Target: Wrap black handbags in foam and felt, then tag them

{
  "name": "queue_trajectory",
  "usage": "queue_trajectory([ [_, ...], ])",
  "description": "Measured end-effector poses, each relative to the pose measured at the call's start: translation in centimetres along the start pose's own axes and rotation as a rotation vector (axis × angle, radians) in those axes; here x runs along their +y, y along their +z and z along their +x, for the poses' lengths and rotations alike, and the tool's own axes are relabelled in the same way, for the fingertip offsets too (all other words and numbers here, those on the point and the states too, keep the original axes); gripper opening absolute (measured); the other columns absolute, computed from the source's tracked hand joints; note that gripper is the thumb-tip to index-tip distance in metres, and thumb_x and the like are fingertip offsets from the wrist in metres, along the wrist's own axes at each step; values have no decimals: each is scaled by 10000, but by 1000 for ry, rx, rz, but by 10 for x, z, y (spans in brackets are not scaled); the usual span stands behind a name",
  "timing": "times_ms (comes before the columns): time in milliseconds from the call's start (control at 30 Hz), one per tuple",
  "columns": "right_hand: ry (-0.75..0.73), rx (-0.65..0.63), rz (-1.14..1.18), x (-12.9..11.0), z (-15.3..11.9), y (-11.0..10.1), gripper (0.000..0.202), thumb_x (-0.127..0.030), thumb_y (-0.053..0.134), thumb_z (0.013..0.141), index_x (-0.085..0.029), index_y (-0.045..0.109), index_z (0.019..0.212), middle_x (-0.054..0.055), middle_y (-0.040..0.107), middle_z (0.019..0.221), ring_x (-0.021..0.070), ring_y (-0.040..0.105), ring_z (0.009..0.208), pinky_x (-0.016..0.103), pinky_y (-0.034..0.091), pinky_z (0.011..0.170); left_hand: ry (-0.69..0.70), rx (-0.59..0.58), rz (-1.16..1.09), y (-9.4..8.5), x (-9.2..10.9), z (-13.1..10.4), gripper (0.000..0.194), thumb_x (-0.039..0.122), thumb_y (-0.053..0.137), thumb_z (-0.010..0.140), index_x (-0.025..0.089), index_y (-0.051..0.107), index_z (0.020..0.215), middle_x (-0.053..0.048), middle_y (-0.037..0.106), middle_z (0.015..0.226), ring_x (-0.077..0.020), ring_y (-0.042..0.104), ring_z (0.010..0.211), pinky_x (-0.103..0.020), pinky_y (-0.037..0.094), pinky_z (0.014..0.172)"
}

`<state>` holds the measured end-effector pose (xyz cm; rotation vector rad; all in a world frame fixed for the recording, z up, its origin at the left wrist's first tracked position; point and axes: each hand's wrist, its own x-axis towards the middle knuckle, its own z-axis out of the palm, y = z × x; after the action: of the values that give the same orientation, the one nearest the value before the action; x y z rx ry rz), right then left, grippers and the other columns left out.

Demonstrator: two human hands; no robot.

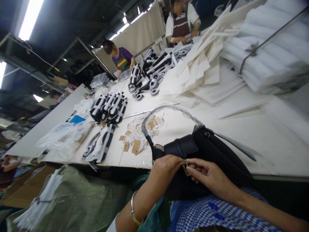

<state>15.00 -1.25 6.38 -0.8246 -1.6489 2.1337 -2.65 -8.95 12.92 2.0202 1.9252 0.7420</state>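
Checked cloth [193, 212] lies nearest, just below the bag. Beyond it spreads the white table [265, 154], with pale sheets [214, 93] heaped on its right and black-and-white bundles [108, 108] farther left. At the near edge sits the black bag [217, 154], its strap [169, 108] arched upward. Tags [136, 137] lie scattered just beyond. Left hand [166, 166] and right hand [210, 174], fingers drawn narrow, pinch a gold clasp [186, 168] below the bag's flap [181, 146].

Left hand [166, 166]: bare; slim, rounded metallic bangle [132, 206] at wrist
Left sleeve [112, 227]: pale
Right hand [207, 175]: bare, forearm uncovered
Garment [190, 212]: blue-and-white check, solid-blue patches [212, 206]
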Motion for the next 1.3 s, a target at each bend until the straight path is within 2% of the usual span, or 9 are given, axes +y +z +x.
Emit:
queue_trajectory([
  [267, -12, 10, 11, 1, -1, 3, 458, -499, 673, 837, -165, 687, 1149, 45, 682, 832, 158, 633, 710, 275, 549, 631, -136, 1, -64, -1, 1, 1, 70, 206, 766, 786, 217, 757, 854, 3, 772, 801, -151, 720, 719, -231, 569, 689],
  [600, -19, -8, -21, 5, -3, 3, 423, -490, 671, 845, -182, 706, 1134, 41, 679, 829, 158, 632, 721, 268, 549, 641, -242, -99, -208, -6, 2, 2, 88, 171, 736, 809, 227, 768, 869, 10, 777, 806, -138, 716, 722, -207, 530, 664],
  [833, -14, 9, -20, 3, -4, 3, 426, -490, 666, 847, -177, 702, 1135, 39, 674, 826, 163, 634, 724, 274, 552, 640, -187, -97, -88, 3, -1, -1, 81, 192, 701, 830, 214, 757, 885, -7, 755, 790, -147, 686, 711, -228, 515, 657],
  [1033, -13, 5, -3, 4, -3, 3, 427, -487, 664, 855, -185, 694, 1155, 38, 685, 844, 157, 642, 729, 261, 549, 636, -208, -26, -77, 5, 5, -1, 72, 143, 701, 809, 193, 745, 837, -7, 734, 739, -127, 660, 632, -208, 508, 613],
  [1167, 0, -1, 10, 3, -2, 2, 445, -488, 664, 858, -188, 682, 1186, 45, 696, 873, 159, 645, 747, 264, 550, 650, -194, -41, -122, 0, 4, -2, 100, 171, 652, 875, 203, 743, 905, -4, 751, 782, -134, 692, 701, -214, 543, 673],
  [1300, 1, 3, 12, 0, -1, 3, 452, -495, 652, 862, -185, 686, 1189, 49, 700, 874, 163, 641, 744, 274, 549, 650, -79, -40, -113, -1, -3, -4, 121, 203, 637, 896, 200, 728, 975, -19, 764, 884, -144, 715, 786, -229, 574, 740],
])
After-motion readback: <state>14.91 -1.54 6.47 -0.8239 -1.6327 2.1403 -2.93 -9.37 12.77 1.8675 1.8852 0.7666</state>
